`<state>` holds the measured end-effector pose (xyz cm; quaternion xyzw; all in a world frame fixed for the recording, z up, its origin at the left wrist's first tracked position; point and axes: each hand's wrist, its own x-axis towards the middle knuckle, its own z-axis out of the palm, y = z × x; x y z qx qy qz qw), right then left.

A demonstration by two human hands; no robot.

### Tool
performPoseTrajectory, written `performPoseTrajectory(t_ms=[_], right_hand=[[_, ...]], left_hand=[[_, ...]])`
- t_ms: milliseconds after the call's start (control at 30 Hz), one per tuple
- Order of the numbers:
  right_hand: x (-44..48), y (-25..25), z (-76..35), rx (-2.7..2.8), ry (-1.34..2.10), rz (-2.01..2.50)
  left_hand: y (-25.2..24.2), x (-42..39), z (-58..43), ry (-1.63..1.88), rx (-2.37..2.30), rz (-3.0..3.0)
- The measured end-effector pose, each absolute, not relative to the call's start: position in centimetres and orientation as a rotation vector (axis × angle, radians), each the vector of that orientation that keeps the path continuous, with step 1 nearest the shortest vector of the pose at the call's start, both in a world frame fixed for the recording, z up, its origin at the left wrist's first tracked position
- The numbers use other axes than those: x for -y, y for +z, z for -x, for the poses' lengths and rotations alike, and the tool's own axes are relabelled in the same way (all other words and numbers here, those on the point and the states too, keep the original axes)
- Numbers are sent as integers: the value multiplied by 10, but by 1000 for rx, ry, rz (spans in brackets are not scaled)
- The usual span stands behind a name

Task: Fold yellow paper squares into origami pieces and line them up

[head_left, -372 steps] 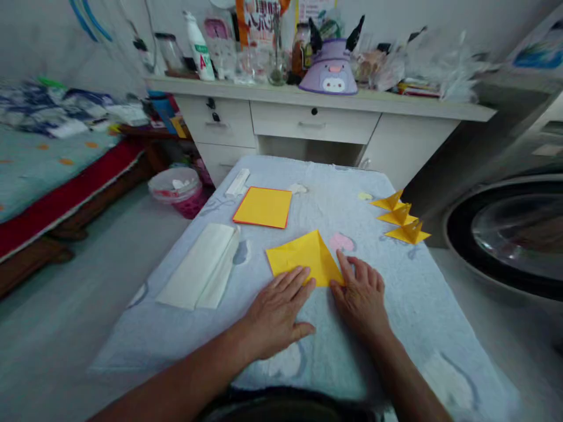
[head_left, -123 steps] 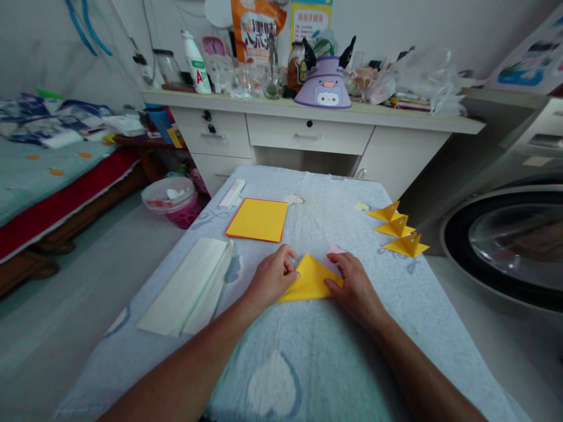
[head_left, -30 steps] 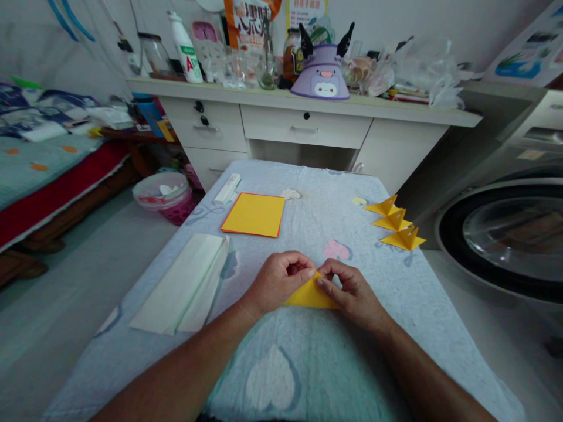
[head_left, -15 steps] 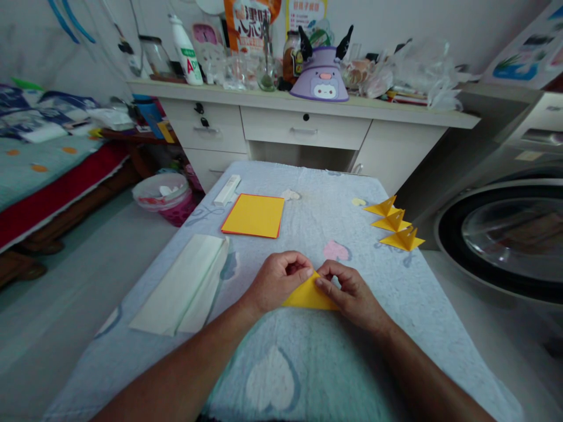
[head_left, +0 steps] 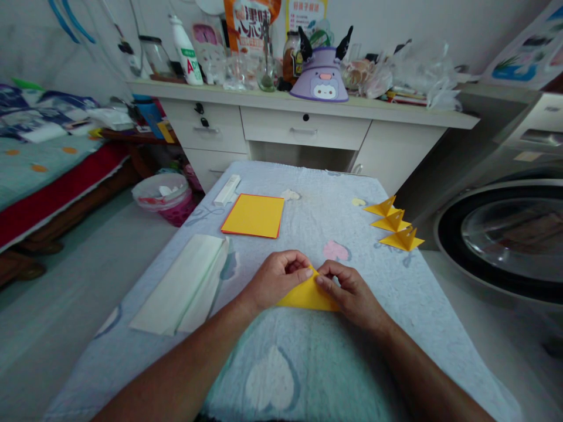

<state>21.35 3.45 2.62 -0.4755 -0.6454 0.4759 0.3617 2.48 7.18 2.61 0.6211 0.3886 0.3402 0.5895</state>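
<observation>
A yellow paper folded into a small triangle [head_left: 305, 296] lies on the pale blue cloth-covered table [head_left: 308, 363] in front of me. My left hand [head_left: 275, 280] pinches its left side near the top corner. My right hand [head_left: 352, 292] pinches the same corner from the right, fingers curled onto the paper. Both hands rest on the cloth and hide part of the triangle.
A stack of flat yellow sheets [head_left: 254, 215] lies further back, a folded white cloth [head_left: 187, 281] at the left, three folded yellow paper pieces [head_left: 396, 225] at the right edge. A cluttered white desk [head_left: 308, 117] stands behind, a pink bin [head_left: 165, 196] on the floor, a washing machine door [head_left: 505, 234] at the right.
Over the earlier frames the large yellow triangle was folded down to a small one. In the last second my hands stayed pinched on its top corner with hardly any movement.
</observation>
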Motion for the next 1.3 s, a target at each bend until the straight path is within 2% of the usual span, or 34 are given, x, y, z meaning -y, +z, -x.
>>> performPoseTrajectory(t_ms=[900,1300], right_hand=[[-41,15,-221,1686,1269,1344],[-46,13,-213,1908,713,1645]], left_hand=[[26,-77,-20,844,-1069,-1506],[14,-87,-26,821,-1398,-2107]])
